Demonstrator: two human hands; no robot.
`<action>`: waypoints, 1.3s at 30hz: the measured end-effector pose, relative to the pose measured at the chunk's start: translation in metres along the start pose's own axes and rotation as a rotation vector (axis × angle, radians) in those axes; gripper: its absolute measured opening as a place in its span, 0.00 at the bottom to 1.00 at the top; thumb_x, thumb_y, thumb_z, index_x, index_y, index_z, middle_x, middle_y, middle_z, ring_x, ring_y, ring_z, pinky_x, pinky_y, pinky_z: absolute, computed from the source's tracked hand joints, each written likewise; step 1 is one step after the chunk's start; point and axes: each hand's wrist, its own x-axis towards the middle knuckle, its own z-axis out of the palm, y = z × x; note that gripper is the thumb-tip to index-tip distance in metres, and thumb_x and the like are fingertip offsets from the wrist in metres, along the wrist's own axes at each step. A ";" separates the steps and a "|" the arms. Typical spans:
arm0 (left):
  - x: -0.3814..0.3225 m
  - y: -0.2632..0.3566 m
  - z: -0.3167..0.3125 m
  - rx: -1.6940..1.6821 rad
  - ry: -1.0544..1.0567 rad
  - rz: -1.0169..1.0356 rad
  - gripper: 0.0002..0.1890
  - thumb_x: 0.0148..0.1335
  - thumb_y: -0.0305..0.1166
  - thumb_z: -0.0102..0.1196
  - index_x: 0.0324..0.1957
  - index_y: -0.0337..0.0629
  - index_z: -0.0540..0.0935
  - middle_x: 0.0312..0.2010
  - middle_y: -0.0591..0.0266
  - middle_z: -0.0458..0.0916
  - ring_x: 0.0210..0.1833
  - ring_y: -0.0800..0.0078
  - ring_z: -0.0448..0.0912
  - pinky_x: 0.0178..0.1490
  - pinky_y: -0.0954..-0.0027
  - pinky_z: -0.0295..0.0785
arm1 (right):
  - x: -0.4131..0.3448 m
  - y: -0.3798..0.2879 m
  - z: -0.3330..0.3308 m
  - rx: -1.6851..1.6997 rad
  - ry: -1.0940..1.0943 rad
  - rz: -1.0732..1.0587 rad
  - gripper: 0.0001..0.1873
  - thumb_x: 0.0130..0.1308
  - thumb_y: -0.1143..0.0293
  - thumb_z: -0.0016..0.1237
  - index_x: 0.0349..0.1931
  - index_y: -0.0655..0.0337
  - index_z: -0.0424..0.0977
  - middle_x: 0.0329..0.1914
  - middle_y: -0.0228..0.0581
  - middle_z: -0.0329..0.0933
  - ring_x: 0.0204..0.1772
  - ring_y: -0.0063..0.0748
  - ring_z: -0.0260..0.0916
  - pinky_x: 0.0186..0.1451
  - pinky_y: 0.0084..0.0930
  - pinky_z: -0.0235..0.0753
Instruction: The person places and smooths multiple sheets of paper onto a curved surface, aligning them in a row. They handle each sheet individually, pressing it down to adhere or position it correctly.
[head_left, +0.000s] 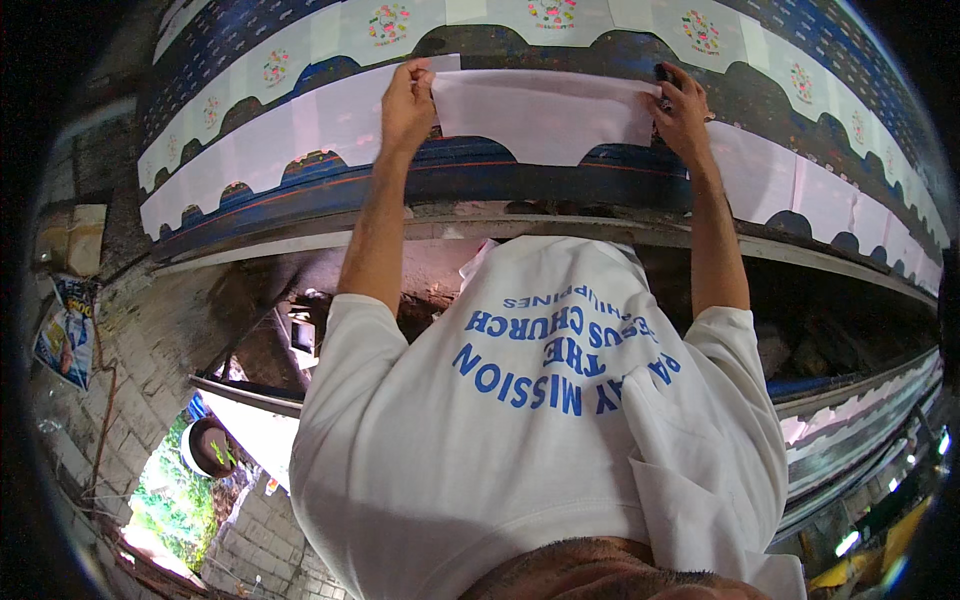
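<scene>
A white fabric panel (547, 116) with a notched, curved lower edge is stretched between my two hands over a long dark printing table (465, 180). My left hand (409, 101) pinches its upper left corner between thumb and fingers. At the upper right corner, my right hand (681, 109) grips the cloth, and a small dark object (664, 75) shows by its fingers, too unclear to name. To the left, more blank white panels (300, 131) lie in a row on the table. Another row of blank panels (780, 169) continues at the right.
Beyond my hands runs a row of white panels with colourful printed motifs (551, 13). The table's near edge (510, 225) crosses in front of my body. A cardboard box (75, 236) and a printed plastic sack (67, 330) are at left. Another table with panels (855, 427) stands behind right.
</scene>
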 end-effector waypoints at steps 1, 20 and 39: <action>0.005 -0.011 -0.003 -0.097 -0.026 -0.025 0.16 0.79 0.31 0.55 0.63 0.36 0.78 0.43 0.56 0.84 0.41 0.70 0.85 0.47 0.68 0.81 | 0.006 0.001 0.005 -0.016 0.023 -0.001 0.19 0.67 0.53 0.66 0.46 0.59 0.87 0.75 0.44 0.73 0.75 0.54 0.66 0.77 0.49 0.61; 0.038 -0.047 -0.003 -0.328 -0.054 -0.098 0.27 0.76 0.33 0.61 0.71 0.36 0.69 0.40 0.60 0.85 0.28 0.79 0.82 0.21 0.74 0.77 | 0.015 -0.003 0.045 -0.067 0.230 0.144 0.22 0.63 0.39 0.65 0.38 0.49 0.90 0.64 0.36 0.78 0.73 0.53 0.64 0.75 0.57 0.56; 0.019 -0.028 0.049 0.667 0.299 0.582 0.32 0.75 0.44 0.56 0.73 0.34 0.69 0.69 0.38 0.73 0.71 0.47 0.73 0.74 0.44 0.66 | -0.027 0.029 -0.036 0.240 0.134 0.059 0.18 0.72 0.51 0.62 0.51 0.53 0.86 0.70 0.56 0.74 0.73 0.60 0.67 0.74 0.53 0.65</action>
